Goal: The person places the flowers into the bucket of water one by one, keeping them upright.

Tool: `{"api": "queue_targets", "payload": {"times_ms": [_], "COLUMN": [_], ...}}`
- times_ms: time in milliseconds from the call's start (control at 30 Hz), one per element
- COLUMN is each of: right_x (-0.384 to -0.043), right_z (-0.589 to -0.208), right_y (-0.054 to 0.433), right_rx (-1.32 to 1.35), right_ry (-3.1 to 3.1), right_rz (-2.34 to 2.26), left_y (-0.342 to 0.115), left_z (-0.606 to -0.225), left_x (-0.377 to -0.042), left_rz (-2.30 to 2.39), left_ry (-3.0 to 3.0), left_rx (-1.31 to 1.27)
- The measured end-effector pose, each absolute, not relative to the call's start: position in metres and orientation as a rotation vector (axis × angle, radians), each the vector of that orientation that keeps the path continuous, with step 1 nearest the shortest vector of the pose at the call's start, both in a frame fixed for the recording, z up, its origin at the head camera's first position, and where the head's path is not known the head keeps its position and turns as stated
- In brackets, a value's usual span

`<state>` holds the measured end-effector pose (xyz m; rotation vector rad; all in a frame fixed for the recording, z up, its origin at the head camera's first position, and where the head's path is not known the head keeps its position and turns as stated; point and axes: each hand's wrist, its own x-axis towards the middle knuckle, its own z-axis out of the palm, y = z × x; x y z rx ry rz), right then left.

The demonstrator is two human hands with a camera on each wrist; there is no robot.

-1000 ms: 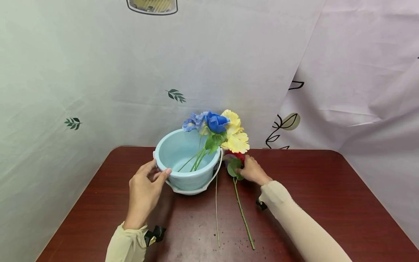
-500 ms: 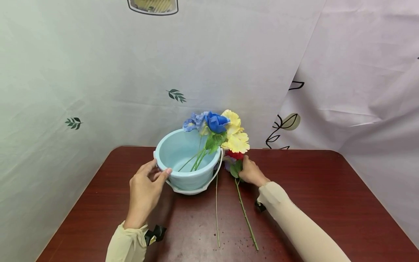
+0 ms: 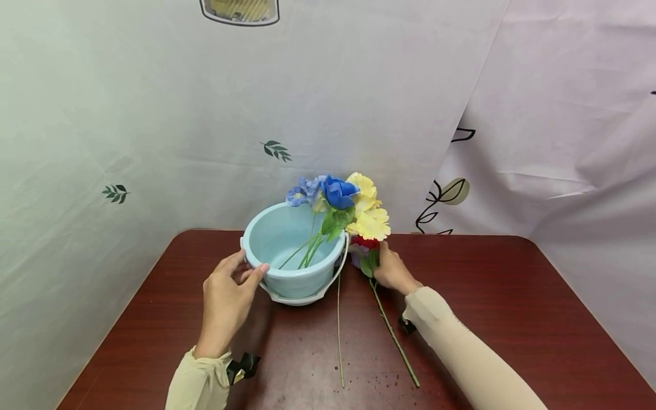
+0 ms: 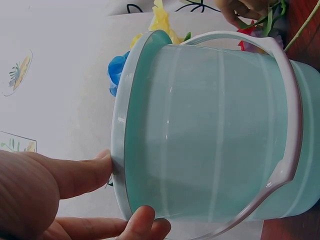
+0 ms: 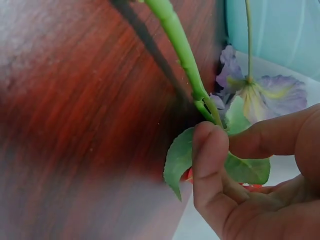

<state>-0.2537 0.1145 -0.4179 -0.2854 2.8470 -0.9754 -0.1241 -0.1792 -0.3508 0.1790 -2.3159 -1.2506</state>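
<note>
My left hand [image 3: 225, 299] holds the near left rim of a light blue bucket [image 3: 297, 280], thumb and fingers at the edge. Blue flowers [image 3: 338, 192] and yellow flowers [image 3: 371, 222] lean over the bucket's far right side, some green stems reaching inside. Right of the bucket, my right hand [image 3: 393, 270] pinches the green stem [image 5: 181, 50] of a red flower [image 3: 366, 242] close to its leaves. That stem slants toward the table's near side. In the right wrist view the fingers and leaves mostly hide the red bloom. A purple flower [image 5: 280, 95] lies between this hand and the bucket.
The bucket's white handle [image 4: 292, 115] hangs down around its near side. A thin stem [image 3: 340, 341] lies on the dark red table [image 3: 492, 319], left of the held one. A patterned white cloth [image 3: 384, 85] hangs behind the table.
The red flower's stem has swung, its lower end moving right, and my right hand has shifted slightly left. My left hand and the bucket have stayed in place.
</note>
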Motion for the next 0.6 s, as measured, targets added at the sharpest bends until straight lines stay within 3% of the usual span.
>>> {"api": "queue_targets", "payload": {"times_ms": [600], "right_x": [-0.2539], "right_z": [-0.412], "right_y": [0.1183], "right_rx": [-0.178], "right_ry": [2.73], "right_rz": [-1.362], "left_y": [-0.1787], "left_z": [-0.3502], "left_x": [-0.1231], "left_rz": [-1.248], "left_ry": [-2.309], "left_rx": [0.17]}}
